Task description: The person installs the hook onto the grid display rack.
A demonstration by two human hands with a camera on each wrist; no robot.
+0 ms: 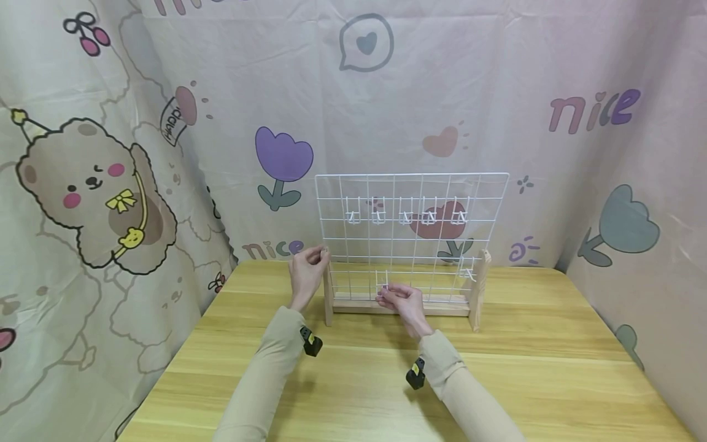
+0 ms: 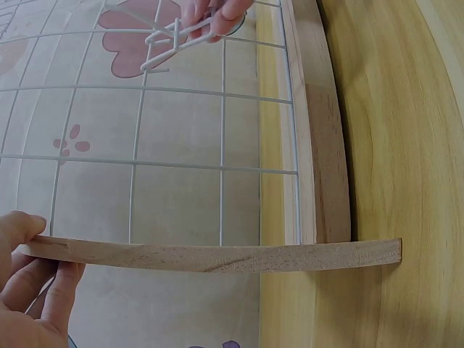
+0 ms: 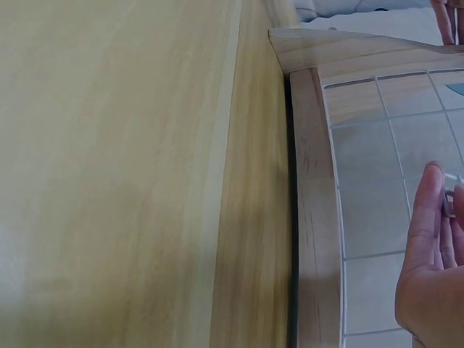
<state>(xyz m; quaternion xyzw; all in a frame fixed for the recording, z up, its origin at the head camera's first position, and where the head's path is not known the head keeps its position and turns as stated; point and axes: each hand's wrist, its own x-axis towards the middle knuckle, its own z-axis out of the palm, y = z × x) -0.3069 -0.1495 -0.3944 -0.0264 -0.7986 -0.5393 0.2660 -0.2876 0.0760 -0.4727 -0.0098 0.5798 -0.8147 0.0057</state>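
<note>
A white wire grid panel stands upright in a wooden stand on the table. My left hand grips the top of the stand's left upright, thumb on one side and fingers on the other in the left wrist view. Low on the grid, left of its middle, my right hand pinches a white wire hook that lies against the wires. Its fingertips partly hide the hook. In the right wrist view the right hand shows at the edge with a bit of the hook between thumb and fingers.
Several white hooks hang in a row on the upper grid. Another hook hangs low at the right, by the right upright. The wooden table extends in front, and a printed curtain stands behind.
</note>
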